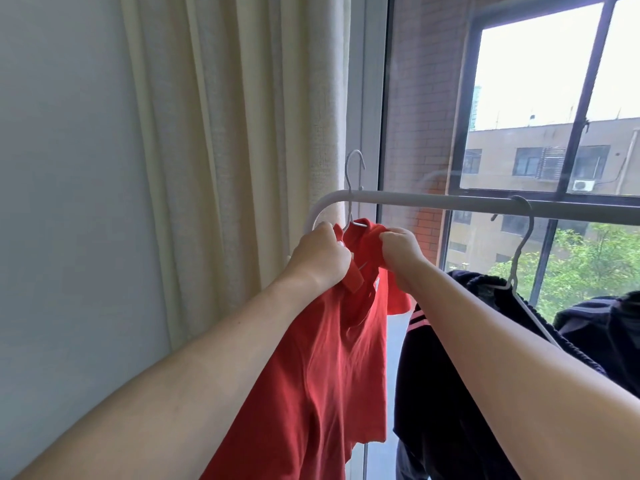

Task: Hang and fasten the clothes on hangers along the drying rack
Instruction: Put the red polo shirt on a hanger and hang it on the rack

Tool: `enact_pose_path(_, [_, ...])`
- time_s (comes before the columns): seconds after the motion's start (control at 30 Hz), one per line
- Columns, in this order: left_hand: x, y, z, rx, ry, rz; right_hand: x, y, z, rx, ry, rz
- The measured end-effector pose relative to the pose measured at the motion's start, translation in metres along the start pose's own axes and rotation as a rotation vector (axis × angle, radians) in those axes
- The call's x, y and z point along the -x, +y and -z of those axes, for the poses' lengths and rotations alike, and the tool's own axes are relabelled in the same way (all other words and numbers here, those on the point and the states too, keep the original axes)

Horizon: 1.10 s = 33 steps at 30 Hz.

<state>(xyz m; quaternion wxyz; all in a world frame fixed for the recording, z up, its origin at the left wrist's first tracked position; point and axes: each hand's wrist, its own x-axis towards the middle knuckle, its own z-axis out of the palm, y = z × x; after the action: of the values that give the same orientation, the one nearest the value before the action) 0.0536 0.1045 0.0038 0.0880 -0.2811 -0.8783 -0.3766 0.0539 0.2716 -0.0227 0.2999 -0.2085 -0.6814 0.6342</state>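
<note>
A red shirt [329,368] hangs from a white wire hanger [354,188] whose hook stands free above the white rack bar [433,201], not hooked over it. My left hand [320,258] grips the shirt's collar and the hanger's left side. My right hand [400,249] pinches the collar on the right. A black garment with pink stripes [446,382] hangs on a second white hanger [521,244] hooked over the bar to the right.
A cream curtain [235,150] hangs at the left beside a pale wall [62,168]. Behind the rack is a large window [540,98] with dark frames. More dark clothing [602,327] lies at the far right.
</note>
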Motion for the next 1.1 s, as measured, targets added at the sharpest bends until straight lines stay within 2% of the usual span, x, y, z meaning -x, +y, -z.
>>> enact_pose_path(0.2, [0.012,0.004,-0.004,-0.052,-0.04,0.0,0.004,0.009,0.003,0.129,0.022,-0.076])
enact_pose_path(0.3, [0.013,0.004,-0.006,-0.06,-0.046,0.004,0.019,0.007,0.006,0.154,-0.018,-0.044])
enact_pose_path(0.37, [0.014,0.003,-0.008,-0.065,-0.053,0.01,0.02,-0.001,0.005,0.428,-0.011,-0.081])
enact_pose_path(0.43, [0.016,0.003,-0.01,-0.067,-0.057,0.016,0.034,0.001,0.006,0.855,0.036,0.035])
enact_pose_path(0.5, [0.019,0.003,-0.011,-0.074,-0.067,0.019,0.02,0.01,0.008,0.934,0.042,0.083])
enact_pose_path(0.57, [0.021,0.002,-0.014,-0.079,-0.07,0.025,0.019,0.011,0.006,0.948,0.102,0.027])
enact_pose_path(0.63, [0.023,0.003,-0.016,-0.073,-0.075,0.039,0.019,0.016,0.005,0.912,0.07,0.053])
enact_pose_path(0.7, [0.025,0.004,-0.018,-0.064,-0.085,0.055,0.026,0.014,0.011,0.797,0.073,0.002])
enact_pose_path(0.8, [0.028,0.006,-0.02,-0.061,-0.109,0.071,0.031,0.009,0.013,0.124,0.065,-0.193])
enact_pose_path(0.87, [0.029,0.005,-0.021,-0.06,-0.127,0.078,0.035,0.015,0.015,0.153,-0.011,-0.167])
enact_pose_path(0.9, [0.03,0.004,-0.021,-0.06,-0.135,0.081,0.034,0.018,0.017,0.208,-0.001,-0.142])
enact_pose_path(1.03, [0.03,0.001,-0.021,-0.06,-0.155,0.084,0.041,0.018,0.017,0.18,0.006,-0.118])
enact_pose_path(1.07, [0.03,0.001,-0.021,-0.059,-0.162,0.084,0.042,0.018,0.014,0.108,0.005,-0.157])
enact_pose_path(1.1, [0.03,-0.002,-0.021,-0.061,-0.171,0.084,0.038,0.02,0.013,0.144,0.0,-0.168])
